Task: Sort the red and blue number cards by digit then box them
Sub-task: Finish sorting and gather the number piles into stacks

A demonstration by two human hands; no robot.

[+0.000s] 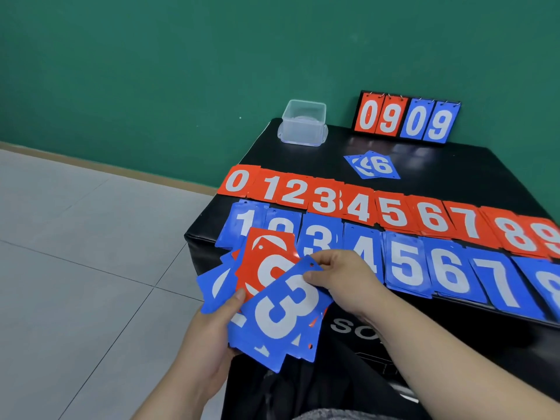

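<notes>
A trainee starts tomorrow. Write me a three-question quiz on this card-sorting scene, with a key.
1. True or false: the right hand pinches a red card.
2. Where on the table does the clear box stand? A: far left corner. B: near right corner. C: centre.
3. Fill in: the scoreboard reads ____.

Key: 1 false, it pinches the blue 3. 2 A. 3 0909.
</notes>
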